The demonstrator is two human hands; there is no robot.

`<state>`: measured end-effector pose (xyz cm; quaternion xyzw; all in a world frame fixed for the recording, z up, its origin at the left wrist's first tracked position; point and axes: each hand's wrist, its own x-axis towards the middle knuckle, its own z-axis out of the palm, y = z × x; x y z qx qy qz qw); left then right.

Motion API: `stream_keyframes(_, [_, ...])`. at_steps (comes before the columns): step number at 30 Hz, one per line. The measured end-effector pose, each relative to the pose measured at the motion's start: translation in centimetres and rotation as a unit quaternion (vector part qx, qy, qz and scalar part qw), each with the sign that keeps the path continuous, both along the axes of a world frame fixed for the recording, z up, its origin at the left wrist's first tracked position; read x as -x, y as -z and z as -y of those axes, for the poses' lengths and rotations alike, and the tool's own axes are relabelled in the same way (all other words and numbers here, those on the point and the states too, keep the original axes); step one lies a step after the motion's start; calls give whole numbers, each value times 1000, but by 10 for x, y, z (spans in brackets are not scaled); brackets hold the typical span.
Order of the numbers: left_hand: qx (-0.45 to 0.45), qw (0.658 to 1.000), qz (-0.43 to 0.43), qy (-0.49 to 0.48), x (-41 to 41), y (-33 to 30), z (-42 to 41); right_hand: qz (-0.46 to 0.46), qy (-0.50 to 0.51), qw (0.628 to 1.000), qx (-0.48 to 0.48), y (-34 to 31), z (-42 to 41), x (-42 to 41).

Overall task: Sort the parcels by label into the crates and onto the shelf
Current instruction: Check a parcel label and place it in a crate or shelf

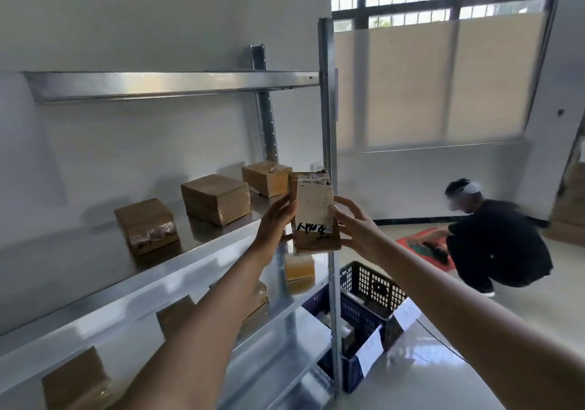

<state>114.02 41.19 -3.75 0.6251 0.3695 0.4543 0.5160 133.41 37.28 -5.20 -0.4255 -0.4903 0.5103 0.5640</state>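
I hold a small brown cardboard parcel (315,216) upright in front of me, its face with a barcode label and black handwriting turned to me. My left hand (276,219) grips its left edge and my right hand (356,223) grips its right edge. It hovers at the right end of the metal shelf (202,242), beside the front upright post (329,162). Three brown parcels (215,199) stand on the middle shelf board. Below and to the right, two dark crates (370,286) with white paper labels stand on the floor.
More brown parcels (299,268) lie on the lower shelf boards. A person in black (497,242) squats on the floor at the right over a red mat. Stacked cartons (569,207) stand at the far right by the wall.
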Motion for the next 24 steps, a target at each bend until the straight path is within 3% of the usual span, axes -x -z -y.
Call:
stream_keyframes(12, [37,998,32,48,-182,12,-39,15,38,999,6,11,-28,-185])
stream_keyframes(24, [56,996,33,69,-289,41,-111,-2,77,997,20,42,-85,-292])
